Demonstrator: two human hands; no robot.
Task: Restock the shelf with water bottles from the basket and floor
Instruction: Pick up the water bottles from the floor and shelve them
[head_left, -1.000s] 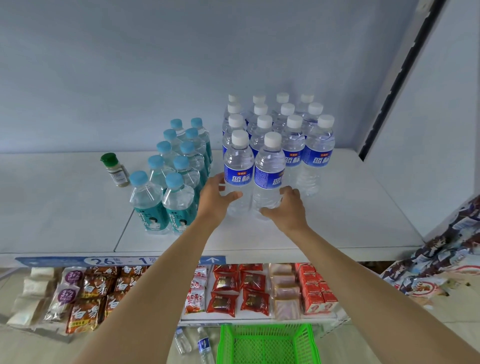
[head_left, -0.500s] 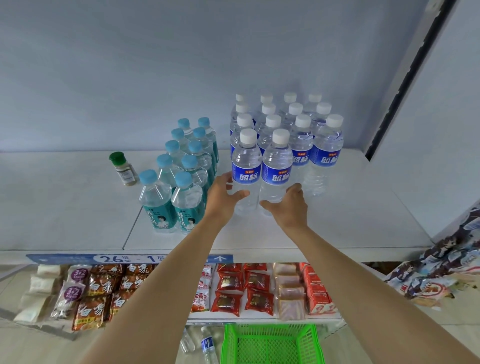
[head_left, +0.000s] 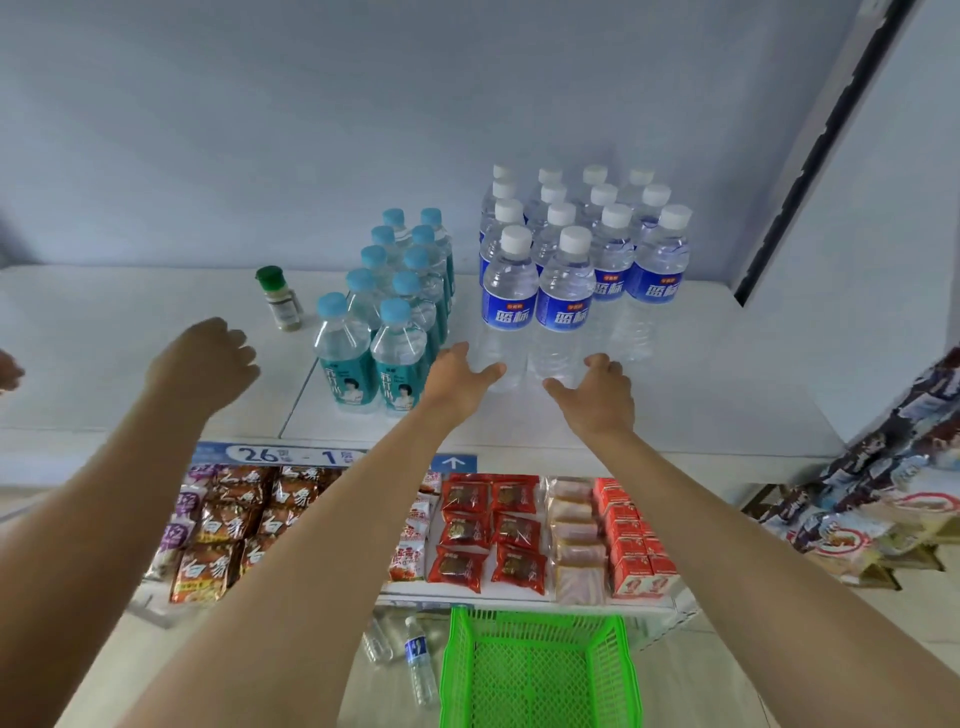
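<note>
Both hands are spread and hold nothing: the left hand (head_left: 460, 382) and right hand (head_left: 597, 395) sit just before the white-capped bottles (head_left: 563, 291) on the shelf (head_left: 701, 405). Teal bottles (head_left: 384, 332) and a spice jar (head_left: 280, 301) stand leftward. Two bottles (head_left: 418, 660) lie on the floor beside the green basket (head_left: 540, 670).

Both hands, left (head_left: 460, 382) and right (head_left: 597, 392), reach forward, fingers relaxed, empty.

The green basket (head_left: 540, 670) runs off the bottom edge, the rear white-capped bottles (head_left: 550, 195) hide behind the front rows, and a blurred extra arm (head_left: 156, 415) overlaps the snack packets (head_left: 228, 525) at left.
</note>
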